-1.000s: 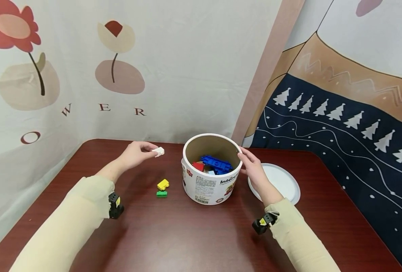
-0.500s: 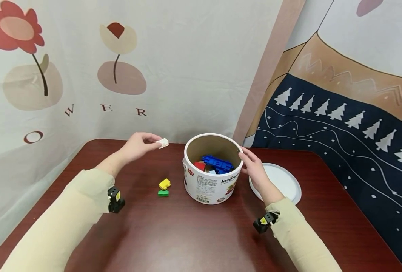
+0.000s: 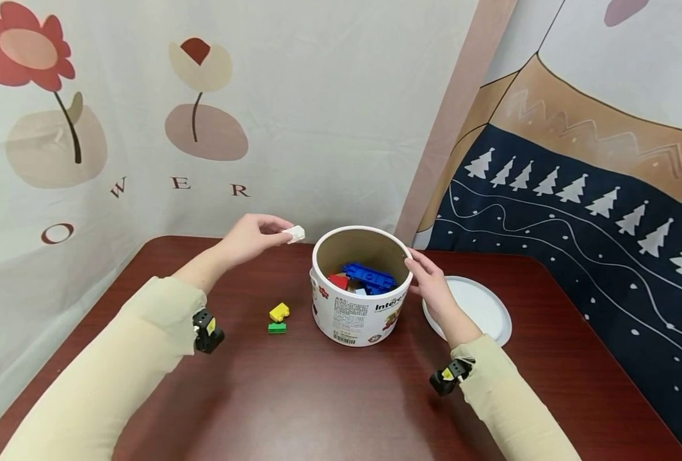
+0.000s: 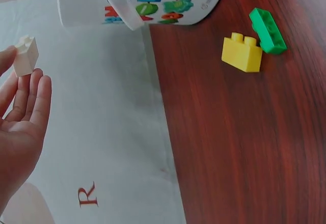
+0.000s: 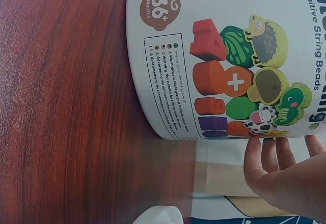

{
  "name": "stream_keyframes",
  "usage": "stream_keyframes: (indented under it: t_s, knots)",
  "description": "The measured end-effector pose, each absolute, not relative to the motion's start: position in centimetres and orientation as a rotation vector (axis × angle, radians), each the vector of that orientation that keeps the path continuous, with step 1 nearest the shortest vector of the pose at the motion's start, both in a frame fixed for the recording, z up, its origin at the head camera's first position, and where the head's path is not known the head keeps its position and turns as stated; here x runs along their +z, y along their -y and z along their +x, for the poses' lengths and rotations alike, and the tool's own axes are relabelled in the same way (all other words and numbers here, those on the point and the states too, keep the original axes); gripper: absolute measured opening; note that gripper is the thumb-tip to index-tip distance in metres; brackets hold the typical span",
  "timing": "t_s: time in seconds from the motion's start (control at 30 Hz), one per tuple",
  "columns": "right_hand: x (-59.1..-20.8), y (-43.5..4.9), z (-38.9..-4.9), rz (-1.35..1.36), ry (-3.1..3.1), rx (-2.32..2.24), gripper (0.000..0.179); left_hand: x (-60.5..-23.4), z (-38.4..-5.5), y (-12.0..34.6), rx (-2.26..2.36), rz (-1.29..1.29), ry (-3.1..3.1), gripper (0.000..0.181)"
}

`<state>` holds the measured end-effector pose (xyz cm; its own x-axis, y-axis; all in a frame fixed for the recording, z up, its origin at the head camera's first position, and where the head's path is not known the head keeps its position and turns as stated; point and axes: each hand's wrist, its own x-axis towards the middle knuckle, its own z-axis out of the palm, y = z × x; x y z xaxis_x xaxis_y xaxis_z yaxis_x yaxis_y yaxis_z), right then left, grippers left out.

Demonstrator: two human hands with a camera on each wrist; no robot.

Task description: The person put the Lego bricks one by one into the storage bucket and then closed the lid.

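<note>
My left hand point(image 3: 254, 238) pinches a white toy brick point(image 3: 296, 234) between thumb and fingers, raised to the left of the bucket's rim. The brick point(image 4: 25, 56) shows its studs in the left wrist view. A round white bucket point(image 3: 349, 320), printed with pictures, stands upright and uncovered. Inside lie a long blue piece point(image 3: 369, 278), a red piece point(image 3: 339, 280) and other blocks, partly hidden by the wall. My right hand point(image 3: 433, 288) rests on the bucket's right side, fingertips at its rim and outer wall; the right wrist view shows these fingers point(image 5: 253, 155) against the wall.
On the table point(image 3: 341, 397), left of the bucket, a yellow brick point(image 3: 280, 312) sits close to a green brick point(image 3: 277, 328). The white round lid point(image 3: 479, 307) lies flat to the right, behind my right forearm. Printed cloths point(image 3: 317, 128) hang behind the table.
My left hand has moved up and to the right with the white toy brick, closer to the bucket. The right hand keeps its place on the bucket.
</note>
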<state>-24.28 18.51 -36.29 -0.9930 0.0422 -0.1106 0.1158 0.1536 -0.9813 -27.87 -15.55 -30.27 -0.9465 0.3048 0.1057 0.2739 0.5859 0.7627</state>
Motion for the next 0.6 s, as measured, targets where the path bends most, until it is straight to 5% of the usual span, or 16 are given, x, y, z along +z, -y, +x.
stream_keyframes:
  t_s: [0.6]
  knots:
    - [-36.3, -18.6, -24.2, 0.145, -2.340, -1.992, 0.047, -29.7, -28.3, 10.4, 1.377, 0.609, -2.650, 0.030]
